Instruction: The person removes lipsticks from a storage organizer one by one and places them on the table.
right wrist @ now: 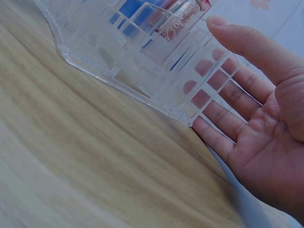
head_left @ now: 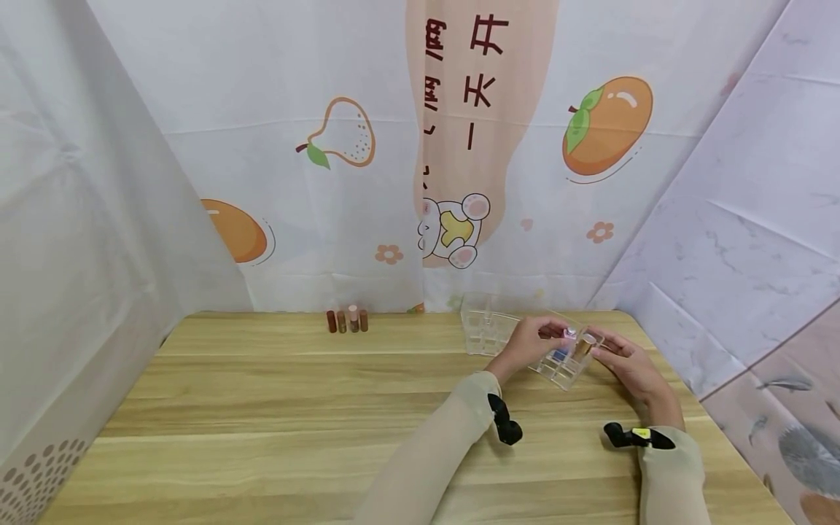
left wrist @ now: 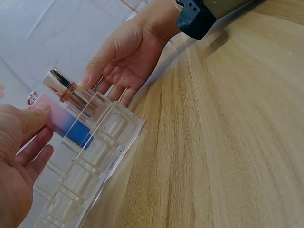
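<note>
My left hand [head_left: 529, 344] pinches a pink-to-blue lipstick tube [left wrist: 59, 114] with a small ornament on its top end. The tube's blue end sits low within a compartment of the clear lipstick organizer [head_left: 485, 343]. Beside it, a rose-gold lipstick tube [left wrist: 71, 92] stands in the end compartment. Against the organizer's right end rests my right hand [right wrist: 266, 128], its fingers mostly straight along the clear wall and its thumb near the top corner. In the head view, the left hand covers the organizer's middle.
Several lipstick tubes [head_left: 348, 321], dark red, brown and pink-topped, stand in a row at the table's back edge, left of the organizer. The wooden table [head_left: 295, 415] meets a printed curtain [head_left: 275, 146] behind and hanging cloth on both sides.
</note>
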Motion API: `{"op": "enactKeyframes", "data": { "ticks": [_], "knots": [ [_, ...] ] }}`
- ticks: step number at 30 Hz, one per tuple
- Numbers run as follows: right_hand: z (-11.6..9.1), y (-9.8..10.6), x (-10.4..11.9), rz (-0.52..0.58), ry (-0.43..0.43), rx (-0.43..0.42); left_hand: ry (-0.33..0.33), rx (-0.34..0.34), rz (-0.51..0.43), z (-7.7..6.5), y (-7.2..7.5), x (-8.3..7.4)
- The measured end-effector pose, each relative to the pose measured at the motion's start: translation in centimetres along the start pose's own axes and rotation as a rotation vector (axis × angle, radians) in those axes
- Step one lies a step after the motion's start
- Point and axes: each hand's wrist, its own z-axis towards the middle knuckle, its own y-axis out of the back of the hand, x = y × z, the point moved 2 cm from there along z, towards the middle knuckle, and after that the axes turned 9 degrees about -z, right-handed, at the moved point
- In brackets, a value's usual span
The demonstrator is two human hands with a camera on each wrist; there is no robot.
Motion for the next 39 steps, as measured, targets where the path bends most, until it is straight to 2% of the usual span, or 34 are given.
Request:
{"op": "enactKeyframes", "data": {
  "ticks": [9, 22, 32, 39],
  "knots": [
    [-0.2, -0.3, 0.2, 0.053, 0.017, 0.009, 0.018, -0.044, -0.041, 0.2, -0.3, -0.2],
    [-0.2, -0.2, 0.3, 0.014, -0.007, -0.011, 0.026, -0.078, -0.094, 0.3, -0.4, -0.3],
    [-0.1, 0.0, 0.0, 0.024, 0.0, -0.001, -0.01, -0.073, -0.079, 0.2, 0.1, -1.1],
    [-0.1, 0.0, 0.0, 0.022, -0.01, 0.004, -0.031, -0.071, -0.118, 0.2, 0.2, -1.1]
  ]
}}
